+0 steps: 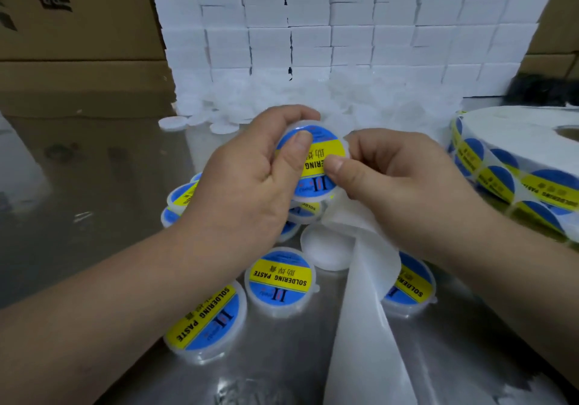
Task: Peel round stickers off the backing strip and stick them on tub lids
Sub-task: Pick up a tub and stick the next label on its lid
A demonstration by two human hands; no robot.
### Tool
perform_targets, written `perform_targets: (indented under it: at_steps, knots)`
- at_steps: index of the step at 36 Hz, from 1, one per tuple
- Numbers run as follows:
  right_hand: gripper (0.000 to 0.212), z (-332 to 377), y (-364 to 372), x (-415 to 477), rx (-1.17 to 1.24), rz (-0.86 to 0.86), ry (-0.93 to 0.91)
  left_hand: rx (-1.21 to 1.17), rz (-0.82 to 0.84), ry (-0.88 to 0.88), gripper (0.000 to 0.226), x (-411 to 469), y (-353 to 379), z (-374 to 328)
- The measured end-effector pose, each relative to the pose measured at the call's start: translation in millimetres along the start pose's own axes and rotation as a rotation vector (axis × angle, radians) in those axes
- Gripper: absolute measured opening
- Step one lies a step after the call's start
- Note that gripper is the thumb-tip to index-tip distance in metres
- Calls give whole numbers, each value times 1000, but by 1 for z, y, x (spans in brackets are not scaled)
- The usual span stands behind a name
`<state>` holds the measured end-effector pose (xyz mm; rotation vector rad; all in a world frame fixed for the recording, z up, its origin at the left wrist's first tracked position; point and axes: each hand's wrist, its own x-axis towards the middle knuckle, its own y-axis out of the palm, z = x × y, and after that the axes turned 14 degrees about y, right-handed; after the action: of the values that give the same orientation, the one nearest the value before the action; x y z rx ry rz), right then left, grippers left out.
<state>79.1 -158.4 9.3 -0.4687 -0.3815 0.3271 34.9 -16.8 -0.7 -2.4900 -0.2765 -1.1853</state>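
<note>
Above the middle of the steel desk (282, 367), the left hand (247, 179) holds a small white tub (308, 196). Its fingers (291, 116) curl round the far rim and its thumb lies flat on the blue-and-yellow sticker (316, 157) on the lid. The right hand (404, 182) pinches the tub's right side, thumb on the sticker and forefinger at the rim. Whether its other curled fingers hold anything cannot be told. The white backing strip (360, 326) runs from under that hand to the near edge. Labelled tubs (280, 276) lie beneath the hands, with a plain one (326, 248) among them. The sticker roll (517, 141) sits by the right edge. White boxes (344, 29) are stacked along the far edge.
</note>
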Motion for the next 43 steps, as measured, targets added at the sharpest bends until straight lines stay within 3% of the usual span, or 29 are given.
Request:
perform_targets:
  at_steps: [9,11,14,19,23,25,27,31,36,39,43]
  knots:
    - [31,-2,2,1,-25,-36,24,374,20,35,14,6,-5,3]
    - [29,-1,1,2,28,-32,41,465,-11,30,21,7,-9,6]
    - [15,-1,-3,5,219,-54,74,573,-41,-30,12,12,-21,15]
    - [44,-1,-2,4,216,-10,-22,905,148,-210,29,22,-29,33]
    - [50,-3,-1,2,240,57,-97,1082,276,-228,39,23,-31,36]
    - [53,-2,-2,1,276,67,-112,941,153,-108,25,23,-31,30]
    - [53,-1,-2,0,292,74,-136,589,36,-58,27,22,-26,17]
    - [48,-2,-3,-3,308,153,-193,61,142,-137,19,16,-12,-3]
    - [30,0,-4,-6,371,115,-252,-211,63,-234,34,15,-9,-2]
    - [29,1,-3,-8,393,87,-288,-347,29,-268,26,16,-10,-5]
    - [21,0,-2,-10,412,87,-260,-590,-54,-340,34,18,-12,-7]
